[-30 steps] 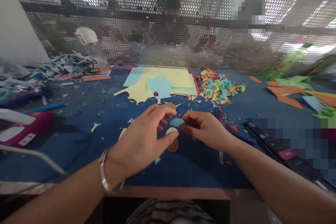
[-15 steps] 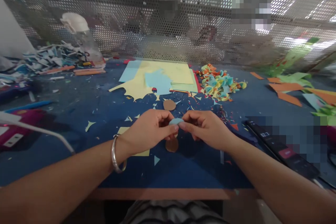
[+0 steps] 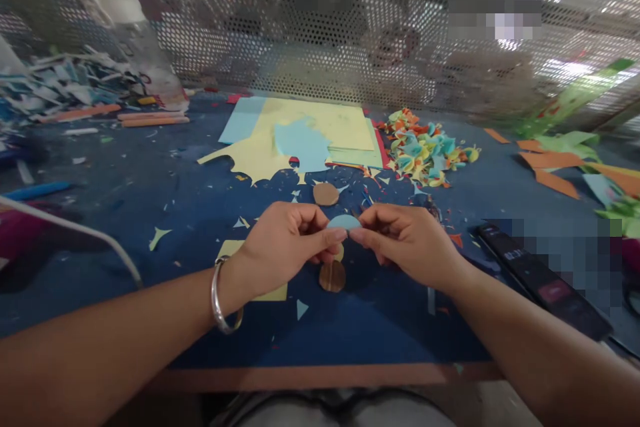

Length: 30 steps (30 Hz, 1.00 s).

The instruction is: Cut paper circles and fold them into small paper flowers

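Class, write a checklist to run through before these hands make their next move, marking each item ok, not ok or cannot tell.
1. Left hand pinching the light-blue, half-round paper piece: ok.
2. Right hand pinching its right end: ok.
3. Its lower edge even: cannot tell; fingers cover part.
4. Flat, round brown disc visible beyond the hands: ok.
5. Small pale-yellow piece fully visible: not ok, partly hidden.
6. Blue table surface free of scraps: not ok; a light-blue triangular scrap lies there.

Two hands (image 3: 283, 243) (image 3: 415, 240); one blue paper piece (image 3: 344, 221), centre. Brown discs (image 3: 326, 194) (image 3: 333, 276): two, mid-frame. One bottle (image 3: 143, 53), upper left. One phone (image 3: 525, 265), lower right.
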Tool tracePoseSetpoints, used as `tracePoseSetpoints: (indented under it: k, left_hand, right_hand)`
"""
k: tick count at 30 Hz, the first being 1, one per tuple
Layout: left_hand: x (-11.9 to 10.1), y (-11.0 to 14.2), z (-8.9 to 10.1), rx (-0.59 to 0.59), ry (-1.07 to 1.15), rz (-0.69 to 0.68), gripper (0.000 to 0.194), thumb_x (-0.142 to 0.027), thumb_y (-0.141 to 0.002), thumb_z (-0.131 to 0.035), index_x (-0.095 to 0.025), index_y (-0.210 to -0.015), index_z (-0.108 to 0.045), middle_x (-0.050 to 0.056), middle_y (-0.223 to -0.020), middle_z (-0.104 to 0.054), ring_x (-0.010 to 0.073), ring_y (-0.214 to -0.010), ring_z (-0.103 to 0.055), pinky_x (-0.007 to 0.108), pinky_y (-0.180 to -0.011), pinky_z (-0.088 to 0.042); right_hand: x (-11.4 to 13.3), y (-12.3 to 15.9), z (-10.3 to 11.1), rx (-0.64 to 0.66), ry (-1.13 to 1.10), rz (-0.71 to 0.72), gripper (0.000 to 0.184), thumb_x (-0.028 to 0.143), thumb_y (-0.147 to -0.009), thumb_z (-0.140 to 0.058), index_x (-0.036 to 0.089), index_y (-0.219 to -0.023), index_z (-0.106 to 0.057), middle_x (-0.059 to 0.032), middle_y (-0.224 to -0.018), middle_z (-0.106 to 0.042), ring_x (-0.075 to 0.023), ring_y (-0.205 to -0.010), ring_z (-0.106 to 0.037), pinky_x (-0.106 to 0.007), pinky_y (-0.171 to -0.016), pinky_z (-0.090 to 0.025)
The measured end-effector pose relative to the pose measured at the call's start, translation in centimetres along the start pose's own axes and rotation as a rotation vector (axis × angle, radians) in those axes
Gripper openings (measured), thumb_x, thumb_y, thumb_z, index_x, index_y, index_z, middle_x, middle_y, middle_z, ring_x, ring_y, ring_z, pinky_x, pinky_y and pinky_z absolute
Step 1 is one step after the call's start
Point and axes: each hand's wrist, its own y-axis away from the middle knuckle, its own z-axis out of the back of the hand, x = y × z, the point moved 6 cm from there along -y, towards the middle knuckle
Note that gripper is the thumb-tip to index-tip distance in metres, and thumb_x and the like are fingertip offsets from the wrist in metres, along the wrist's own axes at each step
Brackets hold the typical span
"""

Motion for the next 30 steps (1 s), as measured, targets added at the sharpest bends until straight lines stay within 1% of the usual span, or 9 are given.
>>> tracePoseSetpoints:
  k: [6,11,13,17,21,23,25,28,30]
  left_hand:
    - [0.5,-0.1,0.3,0.037,-0.048,0.001,0.029,-0.037,-0.082,-0.076,-0.015,-0.068,-0.064,0.002,-0.066,-0.071,0.0125,-0.06,-0.067,0.024,-0.061,-0.056]
    - [-1.5,-0.4,0.5,0.014,-0.318,-0.201,0.023,-0.034,-0.083,-0.075,-0.02,-0.102,-0.076,0.002,-0.09,-0.076,0.0146,-0.078,-0.067,0.023,-0.068,-0.053]
    - [-2.1,-0.4,0.3,0.024,-0.34,-0.236,0.02,-0.026,-0.083,-0.073,-0.02,-0.102,-0.077,0.001,-0.091,-0.077,0.0137,-0.079,-0.068,0.023,-0.07,-0.052]
    - [-2.0,-0.6,-0.2,0.095,-0.353,-0.181,0.017,-0.02,-0.083,-0.069,-0.016,-0.099,-0.076,0.0,-0.077,-0.073,0.0118,-0.068,-0.063,0.023,-0.065,-0.049]
    - [-0.2,-0.5,-0.4,0.196,-0.184,0.004,0.014,-0.02,-0.082,-0.07,-0.015,-0.094,-0.076,0.0,-0.074,-0.071,0.0107,-0.065,-0.06,0.023,-0.063,-0.047]
    - [0.6,-0.5,-0.4,0.204,0.009,0.121,0.009,-0.018,-0.079,-0.072,-0.014,-0.086,-0.075,0.0,-0.071,-0.069,0.0091,-0.062,-0.058,0.022,-0.063,-0.046]
    - [1.2,-0.6,-0.3,0.149,0.201,0.214,0.006,-0.016,-0.075,-0.074,-0.013,-0.081,-0.074,0.0,-0.069,-0.068,0.0081,-0.061,-0.058,0.021,-0.062,-0.047]
    - [1.5,-0.8,0.2,0.052,0.371,0.265,0.005,-0.016,-0.072,-0.077,-0.012,-0.076,-0.075,0.0,-0.066,-0.067,0.0074,-0.06,-0.059,0.018,-0.061,-0.048]
    - [1.5,-1.0,0.4,0.012,0.426,0.265,0.006,-0.016,-0.072,-0.077,-0.012,-0.076,-0.076,0.0,-0.064,-0.066,0.0065,-0.058,-0.058,0.017,-0.06,-0.048]
  right_hand:
    - [-0.5,-0.1,0.1,-0.001,-0.053,-0.038,0.036,0.052,-0.082,-0.076,0.018,-0.076,-0.067,0.0048,-0.053,-0.054,-0.0079,-0.043,-0.05,-0.02,-0.04,-0.036]
    - [-1.4,-0.2,-0.4,0.081,-0.042,-0.055,0.031,0.046,-0.084,-0.076,0.018,-0.075,-0.066,0.0057,-0.056,-0.053,-0.0076,-0.045,-0.051,-0.02,-0.044,-0.04]
    - [-1.6,-0.2,-0.5,0.1,-0.02,-0.05,0.03,0.045,-0.085,-0.075,0.018,-0.073,-0.065,0.0054,-0.058,-0.053,-0.0077,-0.046,-0.053,-0.02,-0.045,-0.041]
    - [-1.4,-0.2,-0.5,0.102,0.011,-0.046,0.028,0.043,-0.087,-0.072,0.018,-0.077,-0.068,0.0041,-0.06,-0.057,-0.0081,-0.048,-0.053,-0.02,-0.046,-0.042]
    - [-0.7,-0.2,-0.1,0.032,0.046,-0.009,0.023,0.039,-0.089,-0.071,0.018,-0.08,-0.071,0.0049,-0.055,-0.056,-0.0076,-0.044,-0.049,-0.021,-0.043,-0.037]
    - [-0.2,-0.1,0.3,-0.04,0.125,0.067,0.021,0.036,-0.092,-0.068,0.018,-0.081,-0.071,0.003,-0.061,-0.06,-0.0077,-0.047,-0.051,-0.021,-0.045,-0.039]
    - [0.5,0.2,0.6,-0.106,0.237,0.196,0.017,0.031,-0.094,-0.065,0.018,-0.085,-0.07,0.0001,-0.072,-0.065,-0.0091,-0.055,-0.056,-0.022,-0.051,-0.044]
    - [1.6,0.9,0.3,-0.145,0.367,0.448,0.006,0.022,-0.095,-0.064,0.019,-0.097,-0.07,-0.0026,-0.085,-0.068,-0.0111,-0.068,-0.06,-0.023,-0.061,-0.05]
    - [2.1,1.4,-0.1,-0.142,0.412,0.579,0.011,0.017,-0.094,-0.065,0.019,-0.104,-0.068,-0.004,-0.092,-0.069,-0.0113,-0.072,-0.062,-0.023,-0.065,-0.052]
